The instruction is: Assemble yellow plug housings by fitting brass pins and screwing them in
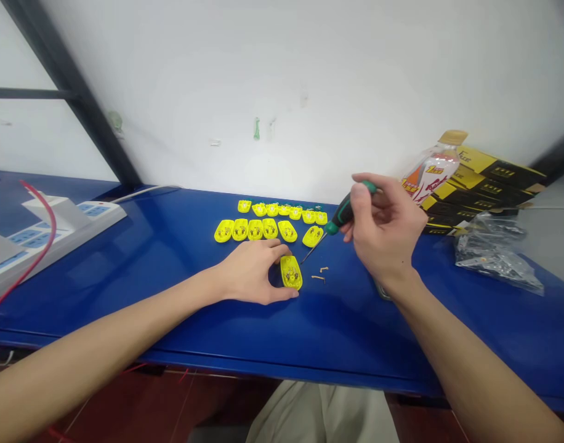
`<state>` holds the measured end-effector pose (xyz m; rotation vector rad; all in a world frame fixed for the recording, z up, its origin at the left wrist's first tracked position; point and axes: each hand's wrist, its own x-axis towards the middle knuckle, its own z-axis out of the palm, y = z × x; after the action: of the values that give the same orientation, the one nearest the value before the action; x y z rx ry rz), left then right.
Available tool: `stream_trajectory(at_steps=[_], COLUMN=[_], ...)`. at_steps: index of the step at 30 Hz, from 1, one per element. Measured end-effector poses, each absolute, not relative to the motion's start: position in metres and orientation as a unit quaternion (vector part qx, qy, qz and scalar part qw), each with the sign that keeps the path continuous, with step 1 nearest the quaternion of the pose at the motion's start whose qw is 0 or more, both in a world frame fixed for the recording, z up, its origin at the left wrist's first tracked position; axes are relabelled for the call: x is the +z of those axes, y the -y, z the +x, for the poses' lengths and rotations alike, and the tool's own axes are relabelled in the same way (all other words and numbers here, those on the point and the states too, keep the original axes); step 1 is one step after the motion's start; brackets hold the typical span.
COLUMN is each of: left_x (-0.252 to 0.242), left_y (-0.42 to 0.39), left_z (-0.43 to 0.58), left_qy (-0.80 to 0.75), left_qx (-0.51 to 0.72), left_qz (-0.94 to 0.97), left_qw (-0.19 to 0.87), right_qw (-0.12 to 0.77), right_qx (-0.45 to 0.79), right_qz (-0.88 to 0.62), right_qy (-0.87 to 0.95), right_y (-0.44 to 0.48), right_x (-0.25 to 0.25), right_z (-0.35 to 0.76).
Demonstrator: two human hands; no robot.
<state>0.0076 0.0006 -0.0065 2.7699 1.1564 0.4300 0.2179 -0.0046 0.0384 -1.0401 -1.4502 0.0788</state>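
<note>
My left hand [257, 274] grips a yellow plastic shell [291, 274] by its far and near ends, with small metal parts showing inside it. In my right hand [386, 231] is a screwdriver [344, 214] with a green and black handle, its thin shaft slanting down to the left. The tip ends just right of the held shell, apart from it. Two small brass-coloured strips [319, 277] lie on the blue table right of the shell. Behind my left hand stands a row of similar yellow shells [255, 230], with one shell [313, 236] set apart near the screwdriver shaft.
A farther row of smaller yellow pieces [295, 213] runs near the wall. White power strips [55, 231] and a red cable [51, 227] are at left. At right are a bottle [441, 166], stacked yellow-black boxes [489, 184] and a clear bag of parts [499, 252].
</note>
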Motion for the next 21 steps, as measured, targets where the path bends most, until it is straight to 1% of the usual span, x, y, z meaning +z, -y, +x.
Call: stream_trajectory(at_steps=[4,6,21], left_x=[-0.007,-0.007,-0.008], left_y=[-0.001,-0.002,-0.003], left_z=[0.008,0.008,0.008], left_qy=[-0.384,-0.384,-0.384], left_qx=[0.136,0.135,0.128], left_qz=[0.912,0.912,0.913], left_qw=[0.05,0.05,0.046], right_qw=[0.576,0.567,0.591], right_qx=[0.04,0.041,0.015], right_qz=[-0.46,-0.461,-0.411], right_qy=[0.675,0.682,0.694], right_y=[0.011,0.012,0.003], right_x=[0.037,0.036,0.027], right_z=[0.213,0.213,0.216])
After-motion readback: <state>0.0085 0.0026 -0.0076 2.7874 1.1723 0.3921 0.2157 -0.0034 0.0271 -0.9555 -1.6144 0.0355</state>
